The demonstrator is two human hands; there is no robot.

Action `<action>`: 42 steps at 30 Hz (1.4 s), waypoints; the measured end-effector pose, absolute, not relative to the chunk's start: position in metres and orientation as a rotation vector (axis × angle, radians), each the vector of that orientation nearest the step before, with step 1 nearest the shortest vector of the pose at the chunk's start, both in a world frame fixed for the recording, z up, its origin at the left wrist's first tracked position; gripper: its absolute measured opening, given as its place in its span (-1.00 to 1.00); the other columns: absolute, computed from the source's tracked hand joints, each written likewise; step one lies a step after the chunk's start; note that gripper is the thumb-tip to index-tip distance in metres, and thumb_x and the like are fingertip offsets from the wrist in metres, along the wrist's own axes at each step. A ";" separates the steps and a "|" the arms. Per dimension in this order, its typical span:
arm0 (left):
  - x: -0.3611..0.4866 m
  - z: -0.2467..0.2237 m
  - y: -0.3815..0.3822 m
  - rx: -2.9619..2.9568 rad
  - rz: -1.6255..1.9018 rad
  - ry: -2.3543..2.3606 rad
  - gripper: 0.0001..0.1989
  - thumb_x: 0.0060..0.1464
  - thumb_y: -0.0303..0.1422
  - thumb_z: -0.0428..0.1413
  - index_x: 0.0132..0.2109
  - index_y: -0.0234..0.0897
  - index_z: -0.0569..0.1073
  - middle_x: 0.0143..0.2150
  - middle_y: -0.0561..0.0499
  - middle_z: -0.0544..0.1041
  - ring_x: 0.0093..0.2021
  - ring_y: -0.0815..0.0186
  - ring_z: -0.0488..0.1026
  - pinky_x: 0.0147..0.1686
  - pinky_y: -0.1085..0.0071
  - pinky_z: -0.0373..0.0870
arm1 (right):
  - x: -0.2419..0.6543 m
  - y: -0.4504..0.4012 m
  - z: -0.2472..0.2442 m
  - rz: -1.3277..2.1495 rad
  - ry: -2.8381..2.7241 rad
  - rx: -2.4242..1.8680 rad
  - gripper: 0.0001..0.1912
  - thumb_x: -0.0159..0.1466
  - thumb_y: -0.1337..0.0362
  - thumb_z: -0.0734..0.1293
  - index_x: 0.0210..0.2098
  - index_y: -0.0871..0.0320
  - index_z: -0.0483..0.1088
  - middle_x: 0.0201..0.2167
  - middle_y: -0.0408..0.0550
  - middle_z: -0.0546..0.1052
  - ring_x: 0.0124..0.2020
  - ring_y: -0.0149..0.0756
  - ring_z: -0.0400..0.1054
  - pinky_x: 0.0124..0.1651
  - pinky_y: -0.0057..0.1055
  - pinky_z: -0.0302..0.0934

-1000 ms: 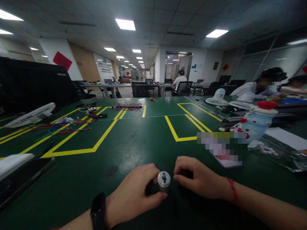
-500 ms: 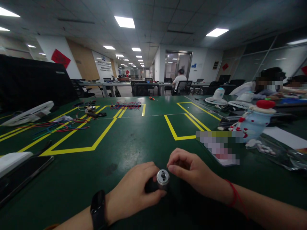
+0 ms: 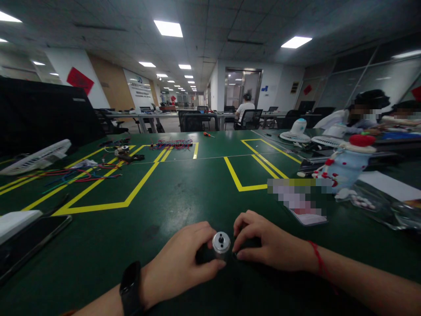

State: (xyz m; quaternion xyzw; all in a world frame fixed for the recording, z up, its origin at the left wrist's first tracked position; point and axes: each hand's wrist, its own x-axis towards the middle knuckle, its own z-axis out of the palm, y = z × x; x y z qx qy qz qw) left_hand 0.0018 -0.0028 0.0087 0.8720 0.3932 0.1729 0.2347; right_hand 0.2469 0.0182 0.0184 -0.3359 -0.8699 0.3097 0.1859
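Tabletop runs green beneath the left hand and right hand, presumably supporting both. Between them, a silver cylinder is upright, its side held by left thumb and fingers, probably to leave the top exposed. A tiny dark piece sits at the right fingertips, pinched narrowly, apparently for fine control.

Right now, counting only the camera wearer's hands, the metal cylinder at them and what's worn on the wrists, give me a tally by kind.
Hands, left hand and right hand: 2
Metal cylinder: 1
Wristwear, black wristband and red string: 2
Total: 5
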 end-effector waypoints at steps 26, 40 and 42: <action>0.003 0.008 -0.004 2.385 0.479 1.095 -0.86 0.12 -0.30 0.16 -0.23 -0.24 0.39 -0.30 0.06 0.42 -0.30 0.28 0.33 -0.32 0.40 0.21 | 0.220 0.009 0.029 0.817 -2.091 -0.934 -0.89 0.24 0.26 0.39 -0.24 0.12 0.50 -0.29 -0.12 0.38 -0.33 -0.38 0.28 -0.30 -0.43 0.19; 0.003 0.008 -0.005 2.386 0.490 1.128 -0.84 0.09 -0.30 0.18 -0.28 -0.25 0.36 -0.29 0.06 0.42 -0.32 0.29 0.32 -0.33 0.41 0.20 | 0.234 0.011 0.025 1.024 -1.900 -1.009 -0.84 0.28 0.20 0.33 -0.28 0.18 0.41 -0.41 -0.17 0.35 -0.42 -0.41 0.22 -0.38 -0.46 0.12; 0.003 0.009 -0.005 2.380 0.486 1.128 -0.83 0.09 -0.30 0.18 -0.29 -0.26 0.35 -0.29 0.07 0.41 -0.31 0.30 0.32 -0.33 0.41 0.19 | 0.243 0.018 0.019 1.124 -1.830 -1.082 -0.76 0.29 0.15 0.32 -0.39 0.19 0.34 -0.51 -0.22 0.29 -0.48 -0.43 0.17 -0.43 -0.47 0.07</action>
